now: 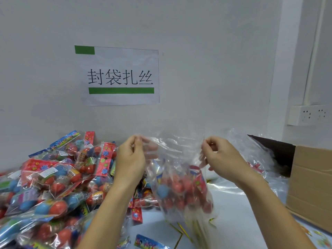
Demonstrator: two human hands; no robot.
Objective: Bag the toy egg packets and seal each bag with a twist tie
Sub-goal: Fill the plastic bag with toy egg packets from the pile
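Head view showed your hands, left hand (pixel 132 155) and right hand (pixel 221 157), pinching the filled bag (pixel 181 186) mouth apart; a slipped pinch could spill egg packets.

Clear thin plastic bag (pixel 179 159): glossy, crinkled film. Heaped toy egg packets (pixel 53 177): shiny cellophane, printed paper headers, smooth plastic eggs. Brown cardboard box (pixel 310 186): matt. White paper wall sign (pixel 120 76): matt, slightly wrinkled.
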